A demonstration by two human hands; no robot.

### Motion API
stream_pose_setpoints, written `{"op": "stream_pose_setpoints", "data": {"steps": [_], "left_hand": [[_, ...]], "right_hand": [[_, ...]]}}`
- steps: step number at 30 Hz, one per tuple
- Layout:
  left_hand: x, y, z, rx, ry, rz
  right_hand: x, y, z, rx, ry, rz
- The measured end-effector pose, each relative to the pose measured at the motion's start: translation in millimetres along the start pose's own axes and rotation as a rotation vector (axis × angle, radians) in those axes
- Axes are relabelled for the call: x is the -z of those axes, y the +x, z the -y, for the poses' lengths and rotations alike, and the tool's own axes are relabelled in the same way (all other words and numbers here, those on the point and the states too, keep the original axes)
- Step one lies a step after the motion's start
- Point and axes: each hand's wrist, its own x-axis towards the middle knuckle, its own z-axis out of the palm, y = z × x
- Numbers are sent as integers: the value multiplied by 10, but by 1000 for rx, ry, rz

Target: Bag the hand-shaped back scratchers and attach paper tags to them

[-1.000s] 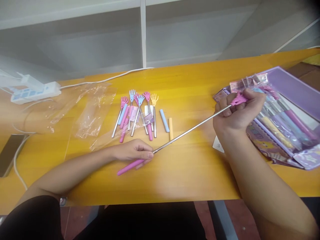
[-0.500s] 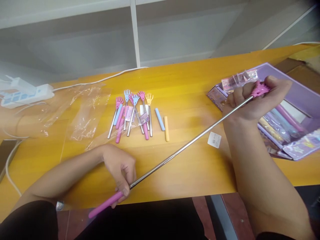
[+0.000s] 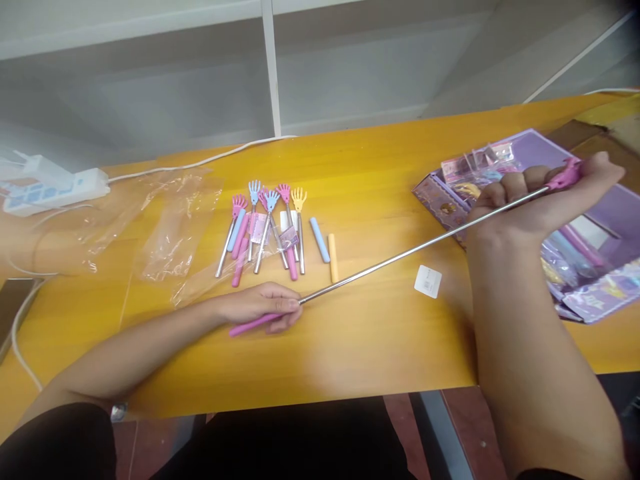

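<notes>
Between my two hands stretches a long telescopic back scratcher [image 3: 385, 266] with a silver rod. My left hand [image 3: 260, 303] is closed around its pink handle, close to where the rod begins. At the other end, my right hand [image 3: 525, 200] grips the rod by the pink hand-shaped head, which lies against the palm near the thumb. Behind my left hand, several shorter back scratchers [image 3: 271, 200] in pink, blue and yellow lie in a group. A loose blue handle [image 3: 320, 240] and a yellow handle [image 3: 333, 258] rest beside them.
A purple open box [image 3: 595, 307] with wrapped pieces inside lies under and behind my right hand. A white tag [image 3: 428, 281] is on the table [image 3: 370, 360]. Clear plastic wrapping [image 3: 170, 233] and a white power strip [image 3: 60, 190] are at the left.
My left hand has lifted the handle end away from the table's front edge, up and to the right. My right hand has moved right with the head, so the rod lies flatter.
</notes>
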Motion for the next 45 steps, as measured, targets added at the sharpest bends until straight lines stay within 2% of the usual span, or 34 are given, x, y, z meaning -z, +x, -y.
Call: {"op": "stream_pose_setpoints", "data": {"steps": [3, 10, 13, 17, 23, 31, 38, 45], "left_hand": [[-9, -4, 47, 1, -45, -84], [-27, -13, 61, -10, 16, -122], [-28, -9, 69, -18, 27, -123], [-37, -14, 79, -8, 28, -130], [-72, -13, 38, 12, 14, -144], [-95, -18, -9, -1, 15, -133], [-84, -24, -1, -4, 22, -125], [-80, -23, 16, -2, 14, -132]], "right_hand": [[-7, 7, -42, 8, -18, -44], [-87, -58, -117, 15, -55, -100], [-72, -56, -109, 13, -82, -92], [-26, -55, -86, 83, -84, -58], [-73, -124, -43, 103, -147, -103], [-88, -135, -12, 123, -153, -97], [-26, -103, 4, 140, -116, -35], [-59, -74, -38, 132, -192, -109]]}}
